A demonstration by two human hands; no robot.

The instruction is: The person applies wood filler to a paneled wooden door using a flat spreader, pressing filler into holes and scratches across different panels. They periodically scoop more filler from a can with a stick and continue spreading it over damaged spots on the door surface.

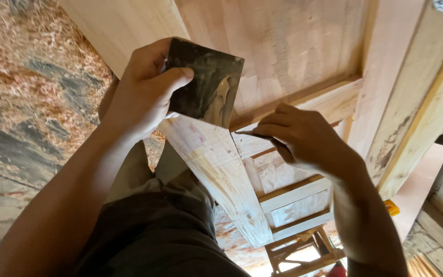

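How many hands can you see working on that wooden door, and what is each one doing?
2. The left hand holds up a dark flat plate smeared with pale filler, on the left. The right hand grips a thin blade against the wooden door, right of centre. No other hands show.

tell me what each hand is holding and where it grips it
The left hand holds a dark flat board smeared with filler by its left edge. The right hand pinches a thin blade tool near its rear; only the tip shows.
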